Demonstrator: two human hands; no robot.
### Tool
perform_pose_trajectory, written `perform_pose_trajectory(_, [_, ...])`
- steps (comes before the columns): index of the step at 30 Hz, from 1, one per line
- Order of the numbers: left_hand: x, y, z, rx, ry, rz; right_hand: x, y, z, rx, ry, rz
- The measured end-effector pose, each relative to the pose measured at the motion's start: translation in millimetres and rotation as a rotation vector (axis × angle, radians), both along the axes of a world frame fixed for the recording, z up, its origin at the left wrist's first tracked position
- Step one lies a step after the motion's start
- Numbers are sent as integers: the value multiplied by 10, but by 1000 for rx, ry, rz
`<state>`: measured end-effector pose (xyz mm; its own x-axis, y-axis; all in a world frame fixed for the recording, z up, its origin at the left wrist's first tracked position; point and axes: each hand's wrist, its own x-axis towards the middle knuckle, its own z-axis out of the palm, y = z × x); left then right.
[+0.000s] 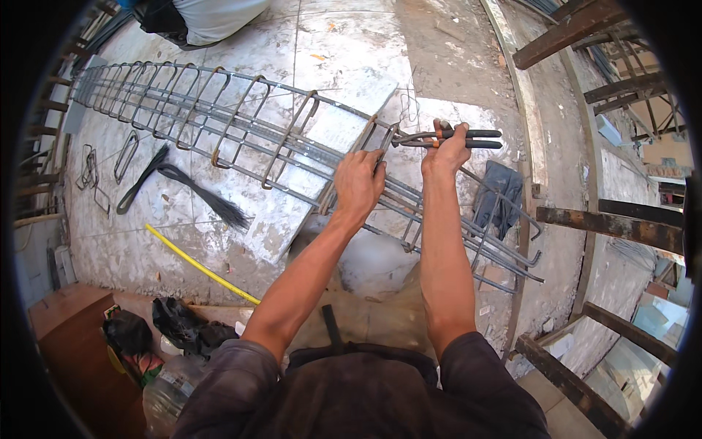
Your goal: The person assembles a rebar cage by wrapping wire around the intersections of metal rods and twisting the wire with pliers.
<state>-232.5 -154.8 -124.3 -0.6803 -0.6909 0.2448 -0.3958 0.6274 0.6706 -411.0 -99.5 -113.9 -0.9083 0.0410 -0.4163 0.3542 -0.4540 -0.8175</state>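
Observation:
A long rebar cage of steel bars and bent stirrups runs from the far left to in front of me. My left hand is closed over its bars, fingers curled around a stirrup; part of the grip is hidden. My right hand grips pincers with black and orange handles. Their jaws point left, at the cage's far top bar beside a stirrup. Whether they hold a tie wire is too small to tell. A bundle of dark tie wire lies left of the cage.
Beneath the cage lies a pale board. Loose stirrups and a yellow tube are at left. Black plastic bags sit lower left, grey cloth at right. Rusty beams jut in from the right; a white sack stands far off.

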Motion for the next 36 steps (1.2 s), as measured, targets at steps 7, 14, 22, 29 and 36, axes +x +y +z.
perform_pose_trajectory(7, [22,6,-84,-80,49,34,-241,261,216,-70,-19,0])
perform_pose_trajectory(14, [-31,62,-138,-76,84,41,77,30,66,-3,-24,99])
perform_pose_trajectory(22, [-350,-174,145,-246,11,48,-757,352,259,-7,-31,159])
perform_pose_trajectory(29, [-617,-471,-135,-158,-21,-164,-1031,122,136,-86,-63,478])
perform_pose_trajectory(36, [-608,-471,-126,-167,-4,-169,-967,-96,14,-183,-81,586])
